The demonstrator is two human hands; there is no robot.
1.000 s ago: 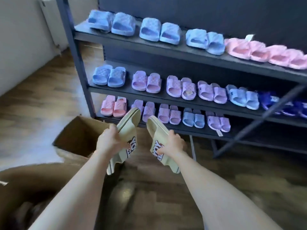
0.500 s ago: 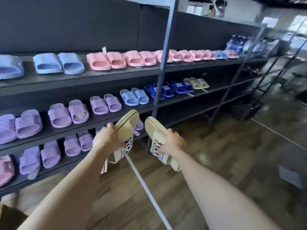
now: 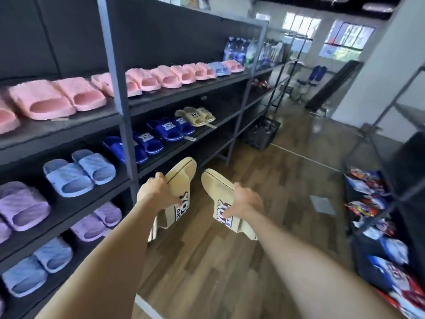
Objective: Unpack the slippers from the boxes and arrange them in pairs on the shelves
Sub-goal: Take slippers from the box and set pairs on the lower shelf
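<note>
Dark metal rack (image 3: 115,88) along the left, running near to far; three shelf levels in view, mostly stocked in pairs. Pink slippers (image 3: 57,97) on the top level, lilac and pale blue ones lower down, near left. On the middle level, farther along: dark blue pairs (image 3: 165,130), then one beige pair (image 3: 195,115) with the same printed strap as the two in hand. Bare shelf board (image 3: 232,116) just beyond it on the far side (likely landing spot, a judgement only).

Two beige slippers held in mid-air over the wood floor (image 3: 253,261), in front of the rack's lower levels, toes tilted up and away, near each other but apart. Left slipper (image 3: 184,171) in left hand (image 3: 156,192), right slipper (image 3: 215,185) in right hand (image 3: 246,200).

Left hand: fingers curled over the slipper's edge, thumb across the printed strap. Right hand: thumb pressed on the strap, remaining fingers wrapped underneath, largely hidden.

Handling, judged: moulded foam by the look, light, one per hand without strain. Thick sole, probably springy rather than rigid; not fragile. Matte surface, unlikely to slip. Best hold at the strap, as now, leaving the sole free to land flat.
</note>
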